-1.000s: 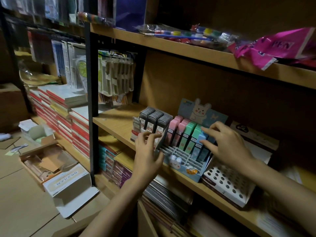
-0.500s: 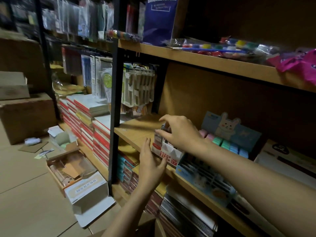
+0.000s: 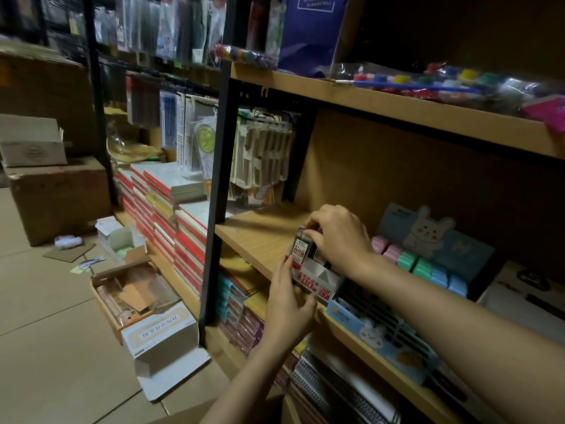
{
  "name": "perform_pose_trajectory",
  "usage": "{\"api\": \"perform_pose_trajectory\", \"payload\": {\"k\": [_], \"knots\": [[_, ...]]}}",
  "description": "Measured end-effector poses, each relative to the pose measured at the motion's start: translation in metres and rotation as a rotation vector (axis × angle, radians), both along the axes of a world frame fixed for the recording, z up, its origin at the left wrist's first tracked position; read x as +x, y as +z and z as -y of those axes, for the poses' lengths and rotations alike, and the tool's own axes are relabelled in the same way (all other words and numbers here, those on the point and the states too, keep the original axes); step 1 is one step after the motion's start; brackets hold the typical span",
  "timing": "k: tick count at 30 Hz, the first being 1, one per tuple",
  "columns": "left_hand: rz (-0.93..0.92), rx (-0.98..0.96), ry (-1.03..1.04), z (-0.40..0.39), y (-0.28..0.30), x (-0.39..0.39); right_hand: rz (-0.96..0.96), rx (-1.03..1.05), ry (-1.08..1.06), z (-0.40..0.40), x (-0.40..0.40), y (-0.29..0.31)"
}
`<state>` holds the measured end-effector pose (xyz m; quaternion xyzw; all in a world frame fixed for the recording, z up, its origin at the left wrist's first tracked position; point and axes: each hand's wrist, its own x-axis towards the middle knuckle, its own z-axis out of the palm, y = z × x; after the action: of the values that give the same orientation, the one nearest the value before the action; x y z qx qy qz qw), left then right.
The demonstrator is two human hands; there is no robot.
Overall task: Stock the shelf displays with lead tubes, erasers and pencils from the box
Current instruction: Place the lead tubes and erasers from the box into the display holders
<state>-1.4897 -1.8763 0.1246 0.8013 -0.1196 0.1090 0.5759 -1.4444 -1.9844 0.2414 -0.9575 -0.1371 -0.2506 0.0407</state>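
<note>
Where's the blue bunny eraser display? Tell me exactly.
In the head view it sits right of centre on the middle wooden shelf: the blue bunny eraser display, immediately right of the white lead tube box that both hands are handling.

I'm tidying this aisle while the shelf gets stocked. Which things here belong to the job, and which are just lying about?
In the job:
- left hand, steadying the lead tube display
- right hand, on a lead tube
- eraser display
- open box on the floor

Lying about:
- paint pots
- stacked notebooks
- cardboard cartons
</note>
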Motion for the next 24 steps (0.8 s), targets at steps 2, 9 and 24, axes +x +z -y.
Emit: {"api": "perform_pose_trajectory", "payload": {"k": [2, 9, 24], "knots": [[0.004, 0.011, -0.017, -0.001, -0.001, 0.000, 0.036, -0.055, -0.016, 0.002, -0.002, -0.002], [0.017, 0.097, -0.043, -0.013, 0.005, -0.011, 0.053, 0.105, -0.012, 0.009, -0.052, -0.004], [-0.520, 0.595, -0.176, -0.083, -0.143, -0.204, -0.716, 0.441, 0.029, 0.016, -0.246, -0.227]]}}
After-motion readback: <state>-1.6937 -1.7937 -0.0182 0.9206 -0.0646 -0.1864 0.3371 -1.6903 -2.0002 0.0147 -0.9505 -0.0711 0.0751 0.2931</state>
